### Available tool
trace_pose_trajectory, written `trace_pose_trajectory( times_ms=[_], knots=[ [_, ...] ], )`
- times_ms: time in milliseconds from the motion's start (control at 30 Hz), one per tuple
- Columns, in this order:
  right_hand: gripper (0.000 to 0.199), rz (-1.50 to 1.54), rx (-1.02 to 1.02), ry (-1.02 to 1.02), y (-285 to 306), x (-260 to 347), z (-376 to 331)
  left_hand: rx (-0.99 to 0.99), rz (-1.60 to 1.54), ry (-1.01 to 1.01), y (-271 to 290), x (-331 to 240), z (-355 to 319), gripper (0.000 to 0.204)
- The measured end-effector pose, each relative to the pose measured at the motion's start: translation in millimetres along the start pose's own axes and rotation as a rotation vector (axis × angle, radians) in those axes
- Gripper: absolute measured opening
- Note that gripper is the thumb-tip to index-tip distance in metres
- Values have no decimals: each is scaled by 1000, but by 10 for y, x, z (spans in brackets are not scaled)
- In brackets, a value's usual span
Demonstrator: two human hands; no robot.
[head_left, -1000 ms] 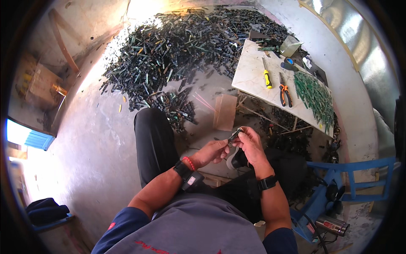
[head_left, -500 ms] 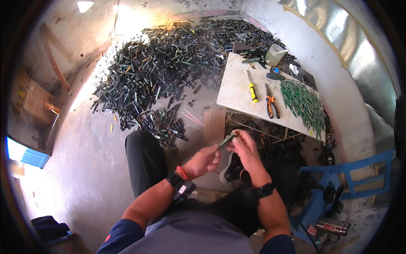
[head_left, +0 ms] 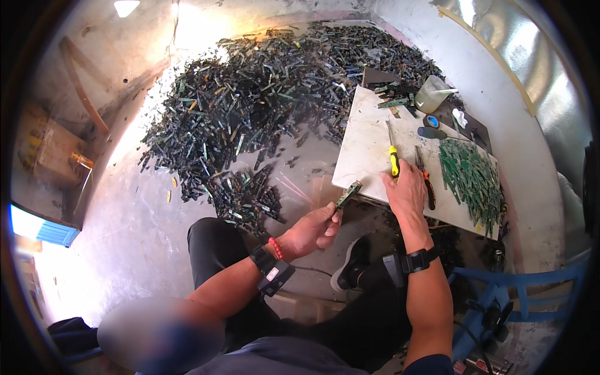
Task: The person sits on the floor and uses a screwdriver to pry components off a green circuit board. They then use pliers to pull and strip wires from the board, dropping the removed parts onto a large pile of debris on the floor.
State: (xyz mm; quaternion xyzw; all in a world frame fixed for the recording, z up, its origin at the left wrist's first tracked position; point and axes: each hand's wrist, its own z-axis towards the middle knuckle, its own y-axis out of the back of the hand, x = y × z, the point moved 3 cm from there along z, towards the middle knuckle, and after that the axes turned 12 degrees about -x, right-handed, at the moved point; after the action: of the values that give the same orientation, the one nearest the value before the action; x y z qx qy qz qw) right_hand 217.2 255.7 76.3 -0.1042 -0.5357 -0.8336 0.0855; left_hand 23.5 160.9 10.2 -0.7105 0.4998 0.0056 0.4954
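My left hand (head_left: 315, 229) grips a narrow green circuit-board strip (head_left: 348, 194) by its lower end, holding it up in front of the white slab table (head_left: 362, 156). My right hand (head_left: 405, 190) lies on the table's near edge, palm down with fingers spread, its fingertips at the yellow handle of a screwdriver (head_left: 393, 157). Red-handled pliers (head_left: 425, 176) lie just to the right of that hand. A heap of green board strips (head_left: 470, 175) covers the table's right part.
A big pile of dark board strips (head_left: 269, 94) spreads over the concrete floor ahead and to the left. A clear plastic jug (head_left: 431, 94) and small items stand at the table's far end. A blue metal frame (head_left: 500, 294) is at my right. My shoe (head_left: 353, 269) rests below the table.
My hands, together on the strip before, have parted. The right hand has let go and moved onto the table by the screwdriver. The left hand still holds the strip.
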Motion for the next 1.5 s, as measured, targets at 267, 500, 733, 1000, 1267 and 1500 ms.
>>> trace_pose_trajectory(
  times_ms=[267,500,733,1000,1267,1500],
  knots=[
    [25,432,-80,-299,44,-171,113,-22,-86,-20,126,-47,217,38],
    [18,944,-40,-450,675,-4,-203,-15,-179,-21,80,-77,226,35],
    [13,787,-50,-161,749,53,-327,16,-254,-10,91,-20,342,32],
    [8,744,-85,21,1004,125,-377,3,-201,-39,-1,-37,314,33],
    [10,736,-26,177,944,211,-409,-5,-184,-27,-16,-15,319,34],
    [9,731,-17,200,846,279,-440,11,-165,-39,-23,-25,310,36]
  ],
)
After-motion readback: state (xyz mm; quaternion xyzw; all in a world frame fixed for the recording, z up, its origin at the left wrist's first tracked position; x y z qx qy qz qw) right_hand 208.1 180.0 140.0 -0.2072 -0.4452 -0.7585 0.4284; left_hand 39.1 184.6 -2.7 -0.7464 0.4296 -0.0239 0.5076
